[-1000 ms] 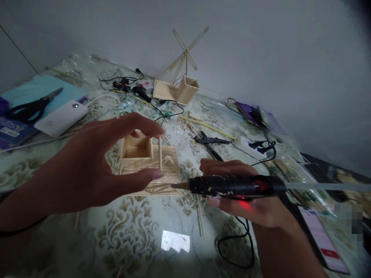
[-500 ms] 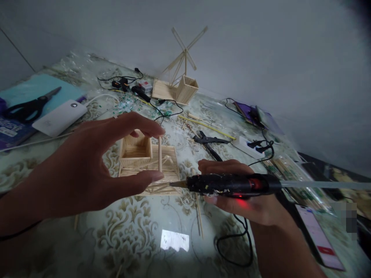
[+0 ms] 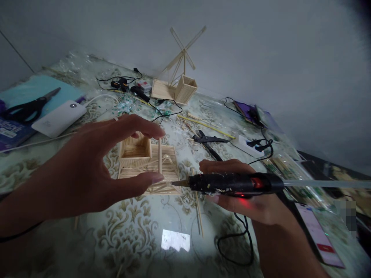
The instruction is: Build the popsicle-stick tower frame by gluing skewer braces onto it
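Between the thumb and forefinger of my left hand [image 3: 95, 162] a short wooden stick [image 3: 160, 156] is pinched upright by its two ends. My right hand [image 3: 246, 208] grips a black glue gun [image 3: 232, 183], its metal nozzle aimed left, just right of my left thumb tip. A red light glows on the gun's underside, and a clear glue stick [image 3: 324, 184] juts from its back. Below and behind my left hand lies a model of wooden sticks, with a square open box [image 3: 135, 150] on a slatted base [image 3: 168, 166]; my fingers cover part of it.
A stick windmill model [image 3: 185, 88] stands at the back against the wall. Pliers [image 3: 210, 141] and a white power strip [image 3: 247, 146] lie right of centre. Scissors [image 3: 31, 106] and a white power bank [image 3: 59, 117] are at left. A phone [image 3: 320, 235] lies at right, near bagged sticks [image 3: 292, 179].
The glue gun's nozzle has drawn slightly right, away from my left thumb. My left hand keeps the stick in nearly the same place.
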Tool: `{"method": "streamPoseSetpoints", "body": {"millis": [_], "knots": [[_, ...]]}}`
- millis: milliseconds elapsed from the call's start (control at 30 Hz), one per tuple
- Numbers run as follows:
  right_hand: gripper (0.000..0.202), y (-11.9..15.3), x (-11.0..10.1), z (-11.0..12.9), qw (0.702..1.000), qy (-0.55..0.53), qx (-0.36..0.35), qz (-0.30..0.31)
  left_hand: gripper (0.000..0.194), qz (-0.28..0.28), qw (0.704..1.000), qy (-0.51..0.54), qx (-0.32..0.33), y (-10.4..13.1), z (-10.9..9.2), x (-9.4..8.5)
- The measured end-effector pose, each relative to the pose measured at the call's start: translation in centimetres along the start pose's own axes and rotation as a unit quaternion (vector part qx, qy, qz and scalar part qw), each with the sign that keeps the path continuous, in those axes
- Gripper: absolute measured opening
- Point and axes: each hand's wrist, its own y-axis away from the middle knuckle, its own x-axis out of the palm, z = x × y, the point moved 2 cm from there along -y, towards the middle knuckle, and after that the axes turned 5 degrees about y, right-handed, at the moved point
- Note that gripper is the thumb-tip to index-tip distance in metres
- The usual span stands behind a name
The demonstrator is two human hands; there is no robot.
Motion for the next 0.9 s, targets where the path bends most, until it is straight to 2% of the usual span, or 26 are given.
{"method": "streamPoseSetpoints", "body": {"millis": [100,267,333,433,500,633,700,767,900], "knots": [[0.031,0.2,0.0,-0.2,1.0,-0.005,0.003,0.0,0.038,0.008,1.0,0.017,0.015,0.0,-0.1,0.5],[0.033,0.4,-0.1,-0.6,0.999,-0.007,0.032,-0.005,0.044,0.008,0.998,0.055,0.025,0.2,-0.1,1.5],[0.034,0.4,0.0,-0.7,0.999,-0.013,0.031,0.006,0.045,0.013,0.999,0.044,0.018,0.4,-0.4,1.7],[0.024,0.4,0.0,-0.7,1.0,-0.024,0.019,-0.005,0.045,0.008,1.0,0.011,0.01,0.6,-0.9,1.8],[0.019,0.5,0.0,-0.6,0.999,-0.029,0.016,-0.019,0.044,0.003,1.0,-0.001,0.016,0.6,-1.2,1.9],[0.018,0.8,0.1,-0.8,1.0,-0.013,0.012,-0.01,0.04,-0.005,1.0,-0.003,0.03,0.6,-1.5,2.0],[0.011,1.0,-0.1,-1.1,0.999,0.002,0.002,-0.038,0.041,-0.009,0.999,0.0,0.036,0.5,-1.5,2.1],[0.018,1.2,-0.3,-1.3,0.997,0.018,-0.005,-0.072,0.043,-0.015,0.999,0.001,0.042,0.6,-1.4,2.3],[0.023,0.9,-0.3,-1.1,0.999,0.028,0.013,-0.031,0.041,-0.022,0.999,-0.004,0.044,0.6,-1.3,2.3]]}}
